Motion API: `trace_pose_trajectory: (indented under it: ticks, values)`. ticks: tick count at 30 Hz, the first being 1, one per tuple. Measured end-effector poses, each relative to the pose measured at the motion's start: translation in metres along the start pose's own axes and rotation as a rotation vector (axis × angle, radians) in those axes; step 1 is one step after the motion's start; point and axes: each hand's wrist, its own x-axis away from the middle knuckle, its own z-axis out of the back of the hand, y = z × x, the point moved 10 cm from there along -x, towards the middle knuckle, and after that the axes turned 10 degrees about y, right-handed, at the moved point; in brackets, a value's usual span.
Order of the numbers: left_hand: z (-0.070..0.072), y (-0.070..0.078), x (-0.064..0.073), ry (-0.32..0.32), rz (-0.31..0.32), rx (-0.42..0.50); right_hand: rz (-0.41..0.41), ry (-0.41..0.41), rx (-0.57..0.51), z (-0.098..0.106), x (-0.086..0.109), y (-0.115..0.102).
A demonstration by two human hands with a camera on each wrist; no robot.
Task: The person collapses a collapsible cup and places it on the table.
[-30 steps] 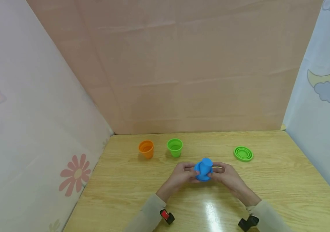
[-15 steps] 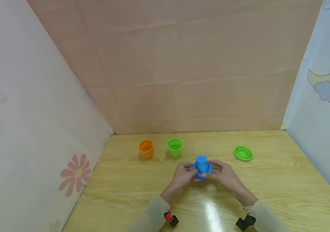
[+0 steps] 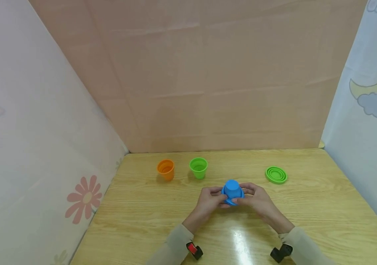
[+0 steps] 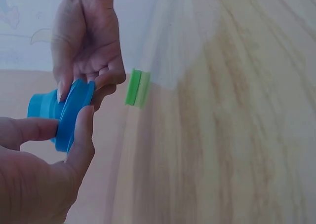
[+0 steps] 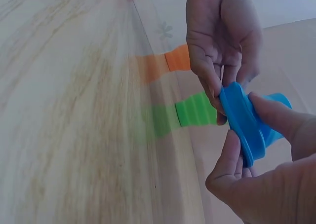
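A blue collapsible cup [image 3: 232, 188], partly folded, is held in the air over the table, its narrow end up and its wide rim low. My left hand [image 3: 207, 201] pinches the rim from the left, thumb on the near side. On the right, my right hand [image 3: 258, 200] grips the same rim between thumb and fingers. In the left wrist view the cup [image 4: 74, 113] lies sideways between both hands. The right wrist view shows the rim of the cup [image 5: 242, 120] bent out of round. The cup's inside is hidden.
Behind the hands, an orange cup [image 3: 166, 170] and a green cup [image 3: 198, 168] stand extended on the wooden table [image 3: 142, 213]. A flattened green collapsible cup [image 3: 276, 175] lies to the right. Fabric walls [image 3: 214, 88] enclose the back and sides.
The blue cup has shifted slightly left and its narrow end now looks shorter and wider. My right thumb has moved left along the near rim. The other cups stay in place.
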Motion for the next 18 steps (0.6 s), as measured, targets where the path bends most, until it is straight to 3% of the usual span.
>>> trace_pose_trajectory:
  ticks: [7,18]
  values:
    - [-0.005,-0.001,0.000,-0.134,0.028,0.073,0.001,-0.037,0.012,0.004,0.000,0.000]
    - [-0.002,-0.005,-0.001,-0.178,0.075,0.095,-0.004,-0.075,-0.039,0.004,-0.005,0.009]
